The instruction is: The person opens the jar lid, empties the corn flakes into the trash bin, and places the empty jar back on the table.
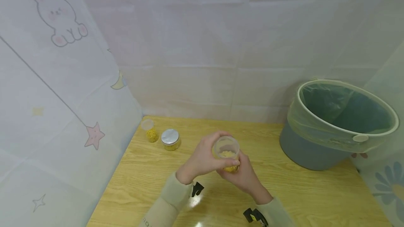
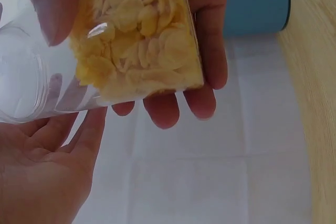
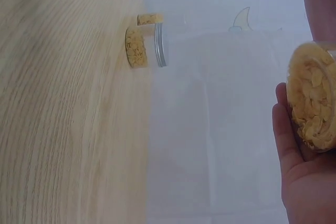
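Both hands hold a clear round jar (image 1: 226, 146) partly filled with yellow flakes above the table. My left hand (image 1: 206, 153) wraps round its upper part from the left. My right hand (image 1: 243, 176) grips it low from the right, with several fingers (image 2: 212, 51) under and behind its base in the left wrist view. The flakes (image 2: 136, 30) lie toward the jar's base, leaving its upper part bare. In the right wrist view the jar (image 3: 315, 98) is cut off by the frame edge. I cannot tell whether a clear lid covers its mouth.
At the table's back left stand a silver-lidded jar (image 1: 170, 138) and a slimmer clear container (image 1: 151, 134), both with yellow contents. A large blue-grey bin (image 1: 312, 150) with a clear liner stands at the right. White printed sheets (image 1: 195, 45) hang behind the wooden table (image 1: 132, 185).
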`<state>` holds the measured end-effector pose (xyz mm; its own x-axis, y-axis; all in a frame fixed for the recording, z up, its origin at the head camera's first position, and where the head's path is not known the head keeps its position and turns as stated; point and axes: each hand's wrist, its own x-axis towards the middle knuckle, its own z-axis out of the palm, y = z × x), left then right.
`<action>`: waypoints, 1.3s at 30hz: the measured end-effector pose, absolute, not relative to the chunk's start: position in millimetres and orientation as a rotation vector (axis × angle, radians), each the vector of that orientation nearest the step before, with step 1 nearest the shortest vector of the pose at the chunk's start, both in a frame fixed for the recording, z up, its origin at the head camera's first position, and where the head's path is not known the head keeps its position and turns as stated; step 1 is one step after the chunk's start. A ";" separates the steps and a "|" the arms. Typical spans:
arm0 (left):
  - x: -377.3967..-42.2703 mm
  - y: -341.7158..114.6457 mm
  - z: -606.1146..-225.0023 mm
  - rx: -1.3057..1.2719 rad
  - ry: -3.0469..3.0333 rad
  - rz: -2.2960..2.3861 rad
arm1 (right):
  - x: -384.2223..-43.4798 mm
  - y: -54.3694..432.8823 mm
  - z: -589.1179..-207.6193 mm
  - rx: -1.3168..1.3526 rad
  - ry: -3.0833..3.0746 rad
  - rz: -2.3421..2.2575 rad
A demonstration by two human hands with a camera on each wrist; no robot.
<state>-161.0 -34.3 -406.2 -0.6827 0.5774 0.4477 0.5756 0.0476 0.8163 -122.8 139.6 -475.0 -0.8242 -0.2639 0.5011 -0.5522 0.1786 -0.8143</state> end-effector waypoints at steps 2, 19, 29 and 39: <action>-159.2 -32.7 -405.8 1.237 2.273 1.778 | -122.0 138.9 -474.9 0.782 -2.203 1.696; -147.7 -14.7 -415.9 1.289 2.512 1.950 | -110.0 123.2 -449.5 0.623 -2.119 1.614; -144.2 -5.7 -421.2 1.270 2.557 2.042 | -102.1 115.8 -448.0 0.416 -2.164 1.609; -139.7 2.4 -423.5 1.239 2.659 2.060 | -113.5 112.9 -486.6 0.248 -2.148 1.432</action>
<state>-139.7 2.4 -423.5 -0.6760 0.2420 0.6960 0.7344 0.1438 0.6633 -113.5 112.9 -486.6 -0.8365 0.1406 0.5296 -0.4347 0.4182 -0.7976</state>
